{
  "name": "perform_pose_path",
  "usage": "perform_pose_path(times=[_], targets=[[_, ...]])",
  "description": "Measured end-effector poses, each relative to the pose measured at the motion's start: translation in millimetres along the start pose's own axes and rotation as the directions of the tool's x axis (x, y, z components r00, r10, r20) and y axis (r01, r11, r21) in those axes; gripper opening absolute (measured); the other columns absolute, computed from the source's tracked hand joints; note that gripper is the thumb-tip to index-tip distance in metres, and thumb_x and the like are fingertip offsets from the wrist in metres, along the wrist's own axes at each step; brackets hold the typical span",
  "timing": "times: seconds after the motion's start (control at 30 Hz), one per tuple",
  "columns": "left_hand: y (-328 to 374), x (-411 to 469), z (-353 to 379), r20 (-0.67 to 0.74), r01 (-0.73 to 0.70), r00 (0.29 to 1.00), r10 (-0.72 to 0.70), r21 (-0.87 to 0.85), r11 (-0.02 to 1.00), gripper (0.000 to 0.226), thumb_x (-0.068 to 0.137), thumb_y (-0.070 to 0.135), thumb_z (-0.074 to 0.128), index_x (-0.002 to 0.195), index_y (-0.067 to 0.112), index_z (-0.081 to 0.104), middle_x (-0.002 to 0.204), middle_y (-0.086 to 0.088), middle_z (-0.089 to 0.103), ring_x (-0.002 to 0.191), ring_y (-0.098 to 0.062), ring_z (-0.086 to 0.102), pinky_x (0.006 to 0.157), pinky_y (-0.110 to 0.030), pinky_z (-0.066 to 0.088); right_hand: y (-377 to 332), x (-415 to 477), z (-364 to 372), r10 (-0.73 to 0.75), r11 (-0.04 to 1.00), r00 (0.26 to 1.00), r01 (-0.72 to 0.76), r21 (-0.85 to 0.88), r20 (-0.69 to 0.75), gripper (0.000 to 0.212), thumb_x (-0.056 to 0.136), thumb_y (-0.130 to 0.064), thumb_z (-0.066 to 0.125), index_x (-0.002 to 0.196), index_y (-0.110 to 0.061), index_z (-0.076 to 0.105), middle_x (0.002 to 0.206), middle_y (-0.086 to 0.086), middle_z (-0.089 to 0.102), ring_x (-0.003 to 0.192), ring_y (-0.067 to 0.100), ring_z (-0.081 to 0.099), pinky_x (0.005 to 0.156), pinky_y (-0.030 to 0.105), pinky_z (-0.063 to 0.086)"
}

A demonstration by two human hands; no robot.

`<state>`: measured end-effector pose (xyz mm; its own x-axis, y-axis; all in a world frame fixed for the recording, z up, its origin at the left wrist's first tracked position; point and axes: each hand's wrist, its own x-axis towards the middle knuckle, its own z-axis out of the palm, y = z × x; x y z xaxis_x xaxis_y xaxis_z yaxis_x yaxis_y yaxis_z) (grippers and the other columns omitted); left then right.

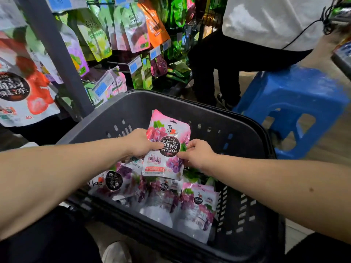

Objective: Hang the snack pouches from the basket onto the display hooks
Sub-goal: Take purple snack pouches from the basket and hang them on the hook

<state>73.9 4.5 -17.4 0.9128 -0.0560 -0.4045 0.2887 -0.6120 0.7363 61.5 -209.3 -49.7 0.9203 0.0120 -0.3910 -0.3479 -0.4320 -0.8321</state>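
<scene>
both left hand (141,143) and right hand (197,153) pinch one pouch (167,130) over basket (237,118), blue stool (296,95) beside.

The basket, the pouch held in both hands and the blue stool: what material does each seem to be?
Basket: likely moulded plastic, dark grey and matte, with slots in its walls.
Pouch: seems to be thin plastic or foil film, glossy; it crinkles and catches bright glare.
Stool: probably rigid plastic, blue and slightly shiny, with pale scuffed patches on top.
</scene>
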Motion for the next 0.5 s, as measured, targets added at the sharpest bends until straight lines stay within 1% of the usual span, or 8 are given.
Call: perform_pose_path(times=[0.07, 0.17, 0.2, 0.23, 0.3, 0.37, 0.43, 0.5], targets=[[-0.4, 7.4, 1.5, 0.024, -0.011, 1.000, 0.010, 0.060, 0.998, 0.033, 0.087, 0.031, 0.079, 0.067, 0.013, 0.062, 0.060, 0.001, 0.062, 0.047, -0.012, 0.055, 0.050, -0.019, 0.043, 10.0, 10.0, 6.6, 0.077, 0.996, 0.997, -0.077, -0.040, -0.001, 0.032, 0.081, -0.003, 0.080, 0.077, -0.017, 0.051, 0.079, 0.014, 0.064, 0.075, 0.032, 0.071, 0.072, 0.045, 0.063], [-5.2, 18.3, 5.0, 0.050, -0.015, 0.999, 0.009, 0.105, 0.994, 0.039, 0.089, 0.030, 0.078, 0.067, 0.013, 0.051, 0.066, -0.006, 0.053, 0.055, -0.017, 0.047, 0.055, -0.024, 0.038, 24.5, 14.8, 12.5, 0.183, 0.964, 0.980, -0.162, -0.212, 0.079, 0.020, 0.089, -0.003, 0.064, 0.075, -0.014, 0.054, 0.075, 0.008, 0.058, 0.063, 0.022, 0.060, 0.061, 0.026, 0.055], [-8.3, 20.3, 5.6, 0.066, -0.010, 0.998, 0.003, 0.102, 0.995, 0.036, 0.088, 0.031, 0.078, 0.071, 0.011, 0.055, 0.071, -0.008, 0.058, 0.061, -0.021, 0.052, 0.061, -0.029, 0.042, 27.6, 10.6, 13.1, 0.237, 0.930, 0.965, -0.192, -0.314, 0.111, 0.014, 0.092, -0.006, 0.061, 0.080, -0.012, 0.057, 0.079, 0.007, 0.060, 0.066, 0.020, 0.060, 0.067, 0.027, 0.057], [-11.1, 21.0, 5.9, 0.082, -0.004, 0.997, -0.003, 0.087, 0.996, 0.033, 0.088, 0.032, 0.078, 0.076, 0.007, 0.060, 0.077, -0.010, 0.064, 0.067, -0.023, 0.058, 0.066, -0.033, 0.047, 32.6, 5.1, 12.6, 0.288, 0.882, 0.943, -0.194, -0.429, 0.166, 0.006, 0.095, -0.009, 0.059, 0.089, -0.009, 0.061, 0.088, 0.010, 0.061, 0.077, 0.024, 0.064, 0.081, 0.032, 0.059], [-16.8, 23.8, 7.0, 0.104, 0.014, 0.994, -0.023, 0.086, 0.996, 0.034, 0.088, 0.032, 0.078, 0.091, 0.000, 0.069, 0.091, -0.012, 0.073, 0.078, -0.025, 0.066, 0.076, -0.037, 0.054, 39.6, -4.2, 15.9, 0.367, 0.707, 0.898, -0.101, -0.700, 0.242, 0.026, 0.104, -0.014, 0.050, 0.123, -0.001, 0.062, 0.115, 0.017, 0.061, 0.114, 0.033, 0.061, 0.105, 0.039, 0.046], [-19.7, 23.1, 8.6, 0.128, 0.009, 0.992, -0.023, 0.108, 0.994, 0.036, 0.089, 0.032, 0.077, 0.101, -0.002, 0.071, 0.097, -0.013, 0.074, 0.080, -0.024, 0.068, 0.076, -0.036, 0.055, 48.7, -9.8, 22.3, 0.419, 0.508, 0.861, 0.042, -0.861, 0.289, 0.039, 0.108, -0.017, 0.042, 0.143, -0.002, 0.052, 0.143, 0.018, 0.054, 0.128, 0.031, 0.052, 0.108, 0.038, 0.039], [-24.5, 24.9, 10.8, 0.140, 0.013, 0.990, -0.028, 0.106, 0.994, 0.033, 0.090, 0.028, 0.077, 0.102, -0.002, 0.071, 0.097, -0.015, 0.074, 0.078, -0.023, 0.068, 0.075, -0.037, 0.057, 63.6, -6.1, 28.2, 0.529, 0.328, 0.797, 0.123, -0.937, 0.290, 0.042, 0.109, -0.020, 0.044, 0.149, -0.007, 0.047, 0.151, 0.012, 0.049, 0.111, 0.024, 0.051, 0.105, 0.037, 0.041], [-28.6, 25.8, 10.3, 0.140, 0.030, 0.989, -0.043, 0.096, 0.995, 0.030, 0.088, 0.027, 0.078, 0.099, 0.000, 0.072, 0.098, -0.016, 0.075, 0.082, -0.025, 0.071, 0.079, -0.041, 0.058, 79.6, -0.2, 33.5, 0.619, 0.342, 0.750, 0.008, -0.940, 0.231, 0.045, 0.107, -0.026, 0.051, 0.148, -0.010, 0.049, 0.137, 0.010, 0.060, 0.097, 0.021, 0.056, 0.097, 0.035, 0.046]])
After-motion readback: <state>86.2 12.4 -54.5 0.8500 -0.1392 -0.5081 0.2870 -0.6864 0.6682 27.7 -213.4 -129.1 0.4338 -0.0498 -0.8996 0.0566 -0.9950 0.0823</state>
